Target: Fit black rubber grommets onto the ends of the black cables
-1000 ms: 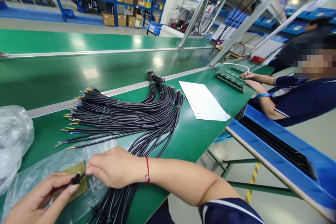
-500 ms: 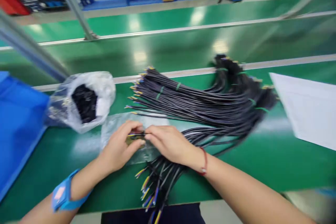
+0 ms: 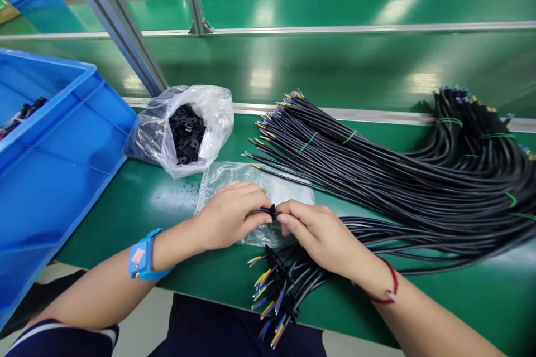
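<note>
Under your hands lies a crinkly clear plastic sheet (image 3: 288, 189) on the glossy green table (image 3: 125, 206); beside them, smooth rubbery black cables (image 3: 377, 178), a glossy blue plastic bin (image 3: 58, 150).

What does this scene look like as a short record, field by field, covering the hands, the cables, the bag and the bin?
left hand: pinches a small black part over a flat clear bag
right hand: pinches the same part from the other side
loose cables: black, coloured wire tips, lying under the right hand
cable bundle: black, banded with green ties, behind the hands
plastic bag: open, holds small black parts
blue bin: on the left
surface: green bench
</note>
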Available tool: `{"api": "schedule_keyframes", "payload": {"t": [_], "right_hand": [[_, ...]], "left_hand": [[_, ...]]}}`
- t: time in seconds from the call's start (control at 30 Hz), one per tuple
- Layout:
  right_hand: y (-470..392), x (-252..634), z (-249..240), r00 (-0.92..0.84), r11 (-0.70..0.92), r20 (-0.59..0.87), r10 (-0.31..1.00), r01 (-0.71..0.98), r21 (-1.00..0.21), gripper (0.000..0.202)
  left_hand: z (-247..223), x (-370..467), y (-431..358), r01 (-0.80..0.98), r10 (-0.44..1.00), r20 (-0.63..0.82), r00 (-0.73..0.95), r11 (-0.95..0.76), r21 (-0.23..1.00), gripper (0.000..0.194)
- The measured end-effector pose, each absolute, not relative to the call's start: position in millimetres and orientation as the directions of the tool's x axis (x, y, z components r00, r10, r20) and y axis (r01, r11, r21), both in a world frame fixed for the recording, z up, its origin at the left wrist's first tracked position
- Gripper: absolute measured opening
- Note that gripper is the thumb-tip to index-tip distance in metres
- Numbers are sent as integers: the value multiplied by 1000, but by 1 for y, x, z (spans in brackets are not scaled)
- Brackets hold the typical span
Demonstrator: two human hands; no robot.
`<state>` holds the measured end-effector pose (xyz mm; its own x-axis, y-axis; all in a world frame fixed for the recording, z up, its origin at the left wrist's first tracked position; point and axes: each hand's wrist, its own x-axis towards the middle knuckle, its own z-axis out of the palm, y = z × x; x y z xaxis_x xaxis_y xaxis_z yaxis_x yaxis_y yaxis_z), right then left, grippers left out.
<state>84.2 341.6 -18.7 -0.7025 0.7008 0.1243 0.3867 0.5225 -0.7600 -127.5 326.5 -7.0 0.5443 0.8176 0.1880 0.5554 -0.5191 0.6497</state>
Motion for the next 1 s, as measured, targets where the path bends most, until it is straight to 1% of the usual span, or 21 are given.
{"api": "schedule_keyframes", "payload": {"t": [0.07,0.13,0.17,0.2,0.27,0.33,0.4,0.43,0.47,0.5,0.53,0.57,0.6,0.63,0.67,0.7,0.77,0.8,0.87,0.93,1.0], "right_hand": [[345,89,-16,-737,428,42,675,343,-836,24],[351,95,-19,-723,439,72,688,335,-833,22],[355,97,-22,-681,493,138,719,361,-791,20],[359,100,-27,-625,560,223,748,414,-718,17],[368,102,-38,-542,647,362,758,561,-517,17],[375,102,-48,-549,662,376,747,670,-336,19],[379,101,-56,-570,649,327,754,725,-230,21],[380,101,-58,-572,643,316,756,738,-203,21],[380,101,-59,-571,642,319,757,742,-194,21],[381,101,-60,-567,644,331,754,738,-202,20],[380,102,-59,-559,646,349,752,730,-222,19],[379,103,-59,-547,647,367,752,720,-252,17],[378,103,-58,-538,649,380,752,703,-291,15],[376,103,-57,-537,653,381,753,680,-333,13],[373,102,-55,-549,662,373,748,649,-374,11],[370,100,-54,-581,680,355,733,611,-405,10],[362,94,-51,-671,732,319,669,520,-440,11],[359,91,-50,-708,757,312,633,482,-441,12],[353,86,-48,-748,795,319,582,440,-418,15],[349,84,-49,-751,821,353,558,436,-369,17],[348,89,-55,-757,845,380,531,442,-302,21]], "left_hand": [[-6,-129,327,533,796,184,577,-537,654,14],[-3,-129,326,478,763,135,632,-521,707,11],[-1,-128,325,450,730,102,676,-518,728,10],[1,-127,323,423,681,62,730,-521,741,9],[6,-125,319,372,547,-31,837,-525,766,10],[12,-124,316,331,406,-136,904,-461,823,24],[20,-128,317,334,321,-227,920,-335,881,45],[24,-133,320,354,336,-252,908,-289,889,48],[26,-139,324,389,419,-253,872,-280,878,43],[28,-147,330,447,560,-227,797,-293,845,32],[28,-157,336,519,721,-163,673,-305,798,21],[26,-168,344,611,862,-71,502,-295,734,14],[22,-179,352,712,951,26,308,-248,657,14],[16,-189,359,799,986,99,135,-167,577,15],[10,-199,366,870,990,140,2,-71,488,16],[3,-207,372,919,984,156,-80,12,395,16],[-9,-217,380,971,975,171,-145,107,213,17],[-14,-219,382,981,976,166,-138,112,157,18],[-21,-220,384,990,978,172,-116,100,102,20],[-24,-218,383,992,979,174,-104,90,86,28],[-25,-216,381,995,981,176,-81,70,72,29]]}}
